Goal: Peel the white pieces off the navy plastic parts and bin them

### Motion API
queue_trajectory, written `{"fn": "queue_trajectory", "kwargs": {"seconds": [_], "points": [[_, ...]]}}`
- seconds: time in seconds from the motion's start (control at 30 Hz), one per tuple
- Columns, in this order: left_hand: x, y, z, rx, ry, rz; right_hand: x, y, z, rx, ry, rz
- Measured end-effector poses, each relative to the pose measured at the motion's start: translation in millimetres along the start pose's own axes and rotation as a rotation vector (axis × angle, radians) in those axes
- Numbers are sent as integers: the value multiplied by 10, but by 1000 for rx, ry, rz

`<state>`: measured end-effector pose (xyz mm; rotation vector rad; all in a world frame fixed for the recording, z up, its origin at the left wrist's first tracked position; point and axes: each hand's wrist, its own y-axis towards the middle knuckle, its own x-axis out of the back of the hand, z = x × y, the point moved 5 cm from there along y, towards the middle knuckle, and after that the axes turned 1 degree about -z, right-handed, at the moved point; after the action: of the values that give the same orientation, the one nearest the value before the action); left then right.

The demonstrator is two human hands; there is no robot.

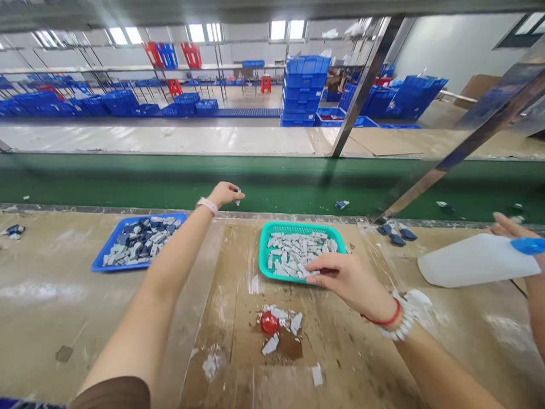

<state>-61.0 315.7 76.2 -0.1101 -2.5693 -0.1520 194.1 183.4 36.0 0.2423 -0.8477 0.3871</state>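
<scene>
Left hand (225, 194), at the desk's (63, 318) far edge beside the green belt (128, 182), pinches a small piece (238, 196). Right hand (347, 278) lies on white pieces (293, 250) at the teal basket's (264, 250) near rim; its grasp cannot be told. Bare desk separates the basket from the blue tray (99, 263).

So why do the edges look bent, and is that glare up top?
Head view: a wide lens probably bows the green belt and slants the metal post; the windows are blown out white, with streaks below; the left hand pinching a small piece and the right hand on the teal basket are sharp; the white bottle looks stretched.
</scene>
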Motion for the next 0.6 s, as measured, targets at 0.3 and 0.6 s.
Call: {"fn": "queue_trajectory", "kwargs": {"seconds": [0.3,0.6], "points": [[109,-1887,460,254,-866,-25,-938,-1313,119,51,221,-312],[-472,-3297,500,536,-1051,-262,-1024,-1335,233,240,-134,-268]]}}
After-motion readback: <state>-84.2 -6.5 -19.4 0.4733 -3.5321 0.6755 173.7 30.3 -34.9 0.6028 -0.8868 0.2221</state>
